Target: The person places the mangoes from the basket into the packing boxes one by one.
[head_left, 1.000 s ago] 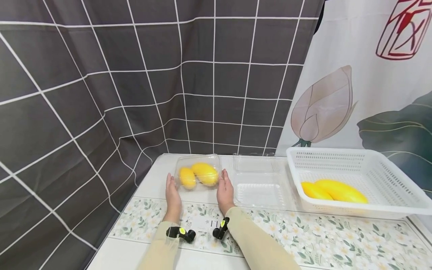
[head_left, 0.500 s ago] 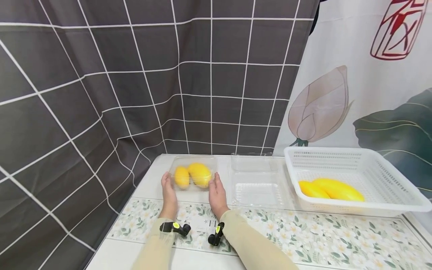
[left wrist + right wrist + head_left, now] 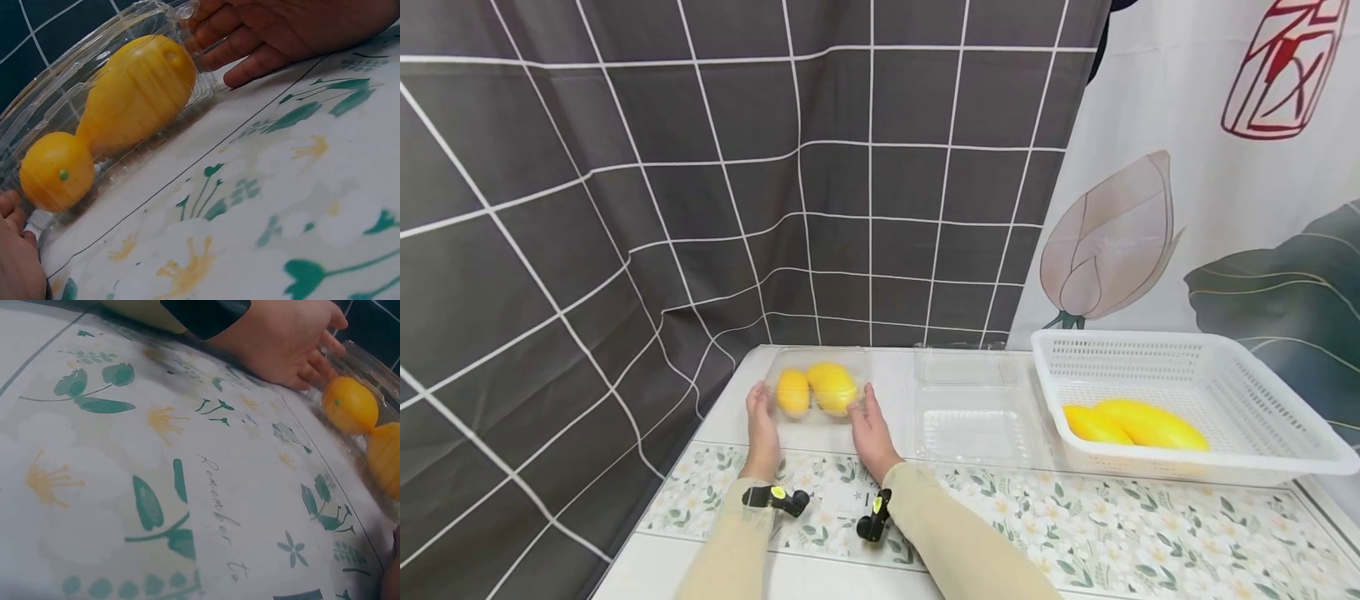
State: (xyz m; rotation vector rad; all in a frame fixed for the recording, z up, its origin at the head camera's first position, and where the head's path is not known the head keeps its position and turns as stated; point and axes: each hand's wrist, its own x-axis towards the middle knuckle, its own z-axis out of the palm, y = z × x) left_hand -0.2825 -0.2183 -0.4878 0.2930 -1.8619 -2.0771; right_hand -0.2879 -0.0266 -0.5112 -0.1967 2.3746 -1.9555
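Note:
Two yellow mango-like fruits, one smaller (image 3: pixel 793 393) and one larger (image 3: pixel 832 388), lie inside a clear plastic box (image 3: pixel 859 360) at the table's back left. My left hand (image 3: pixel 763 432) lies along the box's left side with its fingers extended. On the opposite side my right hand (image 3: pixel 872 433) touches the box near its front corner, fingers mostly straight. In the left wrist view the smaller fruit (image 3: pixel 57 172) shows a green spot and sits nearer my left hand (image 3: pixel 19 256). The larger fruit (image 3: pixel 140 94) tapers toward it. Fingertips are partly hidden behind the plastic.
An empty clear plastic box (image 3: pixel 973 429) with its lid folded back stands right of my right hand. Farther right, a white perforated basket (image 3: pixel 1270 408) holds two more yellow fruits (image 3: pixel 1150 423). A dark gridded curtain (image 3: pixel 835 183) hangs behind the table (image 3: pixel 1150 525).
Both hands and the box with the fruits have moved left across the table, away from the empty box. The basket stays in place.

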